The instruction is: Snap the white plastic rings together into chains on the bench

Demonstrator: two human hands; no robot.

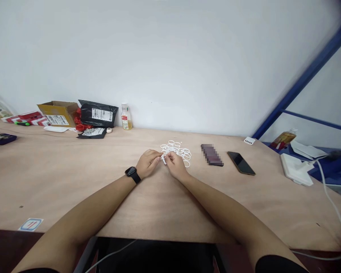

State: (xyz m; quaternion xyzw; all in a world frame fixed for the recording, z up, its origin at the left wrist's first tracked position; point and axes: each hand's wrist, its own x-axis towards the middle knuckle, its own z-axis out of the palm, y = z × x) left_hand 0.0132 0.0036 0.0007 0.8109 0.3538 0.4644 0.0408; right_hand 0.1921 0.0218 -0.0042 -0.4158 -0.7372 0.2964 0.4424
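My left hand (148, 163), with a black watch on the wrist, has its thumb and forefinger pressed on a small white piece (163, 159). From the other side my right hand (175, 165) pinches at the same piece. Its exact kind is too small to make out, and the fingertips partly cover it. Right behind my hands lies a loose heap of thin white rings (174, 150), several of them overlapping. Some rings are partly hidden by my right hand.
On the wooden table (116, 212), a pixelated dark phone-like object (212, 154) and a black phone (241, 163) lie to the right. A white power strip (294, 168) trails a cable. Along the wall stand a bottle (126, 116), a black parcel (98, 113) and an open carton (57, 113).
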